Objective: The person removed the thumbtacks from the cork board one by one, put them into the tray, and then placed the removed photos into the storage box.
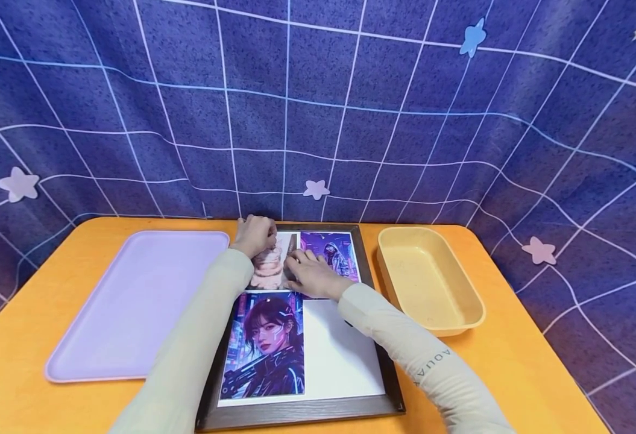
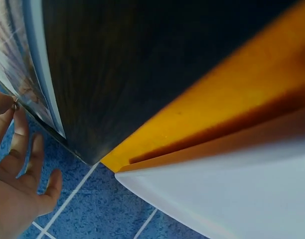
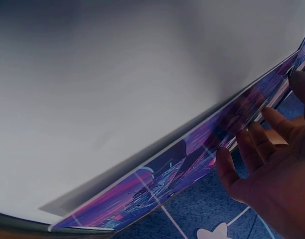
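Resting right hand (image 1: 313, 276), fingers loose, on pictures (image 1: 339, 256); left hand (image 1: 255, 235) alongside (grip unclear)

A rectangular, dark-brown, wood-look frame (image 1: 301, 413) lies flat — within it, over white backing (image 1: 345, 355), sit a pinkish picture card (image 1: 269, 271) upper left, a purple-blue hooded-figure card (image 1: 336, 256) upper right, and a purple-blue portrait card (image 1: 269, 361) lower left.

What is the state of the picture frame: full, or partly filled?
Partly filled: the frame holds a picture at its near left, but its near right quarter shows bare white backing.
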`<state>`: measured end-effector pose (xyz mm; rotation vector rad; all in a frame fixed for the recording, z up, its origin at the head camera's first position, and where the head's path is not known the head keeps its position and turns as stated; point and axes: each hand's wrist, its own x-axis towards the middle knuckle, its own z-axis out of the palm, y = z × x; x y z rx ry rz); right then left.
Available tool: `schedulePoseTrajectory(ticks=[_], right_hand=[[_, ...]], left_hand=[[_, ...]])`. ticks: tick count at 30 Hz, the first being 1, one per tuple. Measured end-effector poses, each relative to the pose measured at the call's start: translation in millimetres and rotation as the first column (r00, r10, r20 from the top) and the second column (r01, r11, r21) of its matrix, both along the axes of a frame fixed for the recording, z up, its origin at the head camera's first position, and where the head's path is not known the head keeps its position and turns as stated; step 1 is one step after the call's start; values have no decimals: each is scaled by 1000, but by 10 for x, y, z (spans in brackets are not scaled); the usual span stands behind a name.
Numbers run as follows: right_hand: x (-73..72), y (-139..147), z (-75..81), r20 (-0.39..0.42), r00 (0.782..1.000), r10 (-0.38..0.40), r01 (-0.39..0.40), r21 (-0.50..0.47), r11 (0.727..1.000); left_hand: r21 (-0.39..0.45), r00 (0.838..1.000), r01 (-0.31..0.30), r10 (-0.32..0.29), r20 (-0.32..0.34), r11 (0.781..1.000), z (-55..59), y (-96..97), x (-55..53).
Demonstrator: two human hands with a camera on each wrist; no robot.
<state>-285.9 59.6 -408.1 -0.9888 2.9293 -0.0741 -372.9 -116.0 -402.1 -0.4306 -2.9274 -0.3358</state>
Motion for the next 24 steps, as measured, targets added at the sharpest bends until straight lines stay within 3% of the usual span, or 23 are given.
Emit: schedulePoseTrajectory(ticks=[11,24], right_hand=[[-8,-10,21,17,1000,-7,7,-5,1000],[13,-7,27,22,1000,-4,5,-11,1000]], left_hand=[[57,998,44,-42,-40,997,81,-87,8],[52,996,82,-81,-28,995,157,-244,68]])
